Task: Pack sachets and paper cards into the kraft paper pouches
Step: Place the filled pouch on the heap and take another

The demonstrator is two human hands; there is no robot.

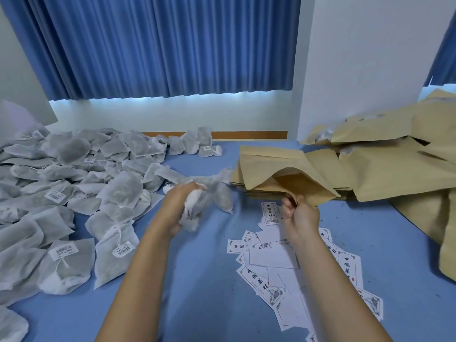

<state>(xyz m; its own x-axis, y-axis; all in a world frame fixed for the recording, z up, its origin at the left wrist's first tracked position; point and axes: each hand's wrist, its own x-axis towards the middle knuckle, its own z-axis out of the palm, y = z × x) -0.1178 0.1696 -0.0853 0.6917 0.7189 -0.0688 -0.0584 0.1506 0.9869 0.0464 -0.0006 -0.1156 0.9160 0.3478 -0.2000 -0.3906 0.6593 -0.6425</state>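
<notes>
My left hand (181, 202) grips a bunch of grey-white sachets (212, 191) above the blue table, just left of a kraft pouch. My right hand (299, 213) pinches the lower lip of that kraft paper pouch (291, 178), whose mouth gapes open towards the sachets. The pouch lies on a flat stack of empty kraft pouches (266, 156). White paper cards (271, 257) with black printed frames are scattered on the table under my right forearm.
A large heap of sachets (74, 183) with barcode tags covers the left of the blue table (197, 280). A pile of kraft pouches (399, 154) fills the right side. Blue curtains and a white pillar stand behind.
</notes>
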